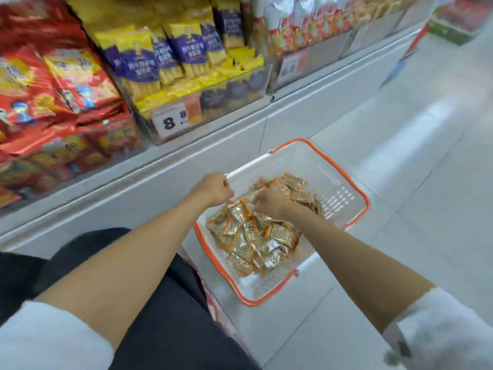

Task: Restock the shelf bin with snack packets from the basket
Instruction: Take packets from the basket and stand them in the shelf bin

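**Both hands in the basket, gathering packets**

The basket [330,180], white with an orange rim, sits on the tiled floor [426,156] at about 5 o'clock from the middle of the view, just beside the base of the shelving. The snack packets [253,236] lie in it as a loose heap of small gold-foil sachets with orange edges.

The right hand [269,201] is at the heap's 12 o'clock end, fingers curled down into the pile around a few packets. The left hand [213,189] hovers at the basket's 10 o'clock corner, beside the white handle [248,165], its fingers drawn into a loose fist. An orange-edged packet shows just under it, but I cannot tell whether it is pinched.

The sachets look light, thin and crinkly, and the foil is probably slippery, so a scooped handful may shed a few. Closing on a bunch from above, or pinching them by the sealed edges, should hold better than pressing them flat.

At 10 to 12 o'clock stand the shelf bins. One clear bin [240,94] holds yellow-and-purple packs [141,65], and red packs [53,84] lie at 9 o'clock. Which bin is to be filled is not evident. The price tag [170,121] shows a large "8"; all other lettering is too blurred to read.
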Demonstrator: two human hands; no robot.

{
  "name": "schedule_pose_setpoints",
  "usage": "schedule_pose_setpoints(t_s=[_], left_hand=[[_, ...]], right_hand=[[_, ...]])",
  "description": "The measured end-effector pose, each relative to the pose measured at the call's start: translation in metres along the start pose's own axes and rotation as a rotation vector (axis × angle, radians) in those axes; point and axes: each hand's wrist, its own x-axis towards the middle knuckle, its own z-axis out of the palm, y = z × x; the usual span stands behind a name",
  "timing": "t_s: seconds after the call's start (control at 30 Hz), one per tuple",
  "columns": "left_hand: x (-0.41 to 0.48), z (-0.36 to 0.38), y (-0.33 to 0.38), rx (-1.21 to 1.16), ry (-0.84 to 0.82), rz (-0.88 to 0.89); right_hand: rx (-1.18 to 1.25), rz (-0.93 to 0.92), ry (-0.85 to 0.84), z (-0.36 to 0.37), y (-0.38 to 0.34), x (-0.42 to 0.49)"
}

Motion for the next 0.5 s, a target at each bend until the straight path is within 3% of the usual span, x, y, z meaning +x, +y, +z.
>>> schedule_pose_setpoints(t_s=[0.1, 0.23, 0.37, 0.5], left_hand=[[0.005, 0.028, -0.017, -0.069, -0.074, -0.064], [0.017, 0.046, -0.044, -0.104, -0.151, -0.138], [0.023, 0.053, -0.051, -0.142, -0.19, -0.125], [0.025, 0.059, -0.045, -0.149, -0.24, -0.115]], right_hand=[[0.004, 0.182, -0.243, 0.036, 0.04, 0.002], [-0.063, 0.311, -0.342, 0.09, 0.084, 0.008], [-0.039, 0.416, -0.3, 0.136, 0.11, 0.013], [-0.044, 0.343, -0.302, 0.161, 0.11, 0.021]])
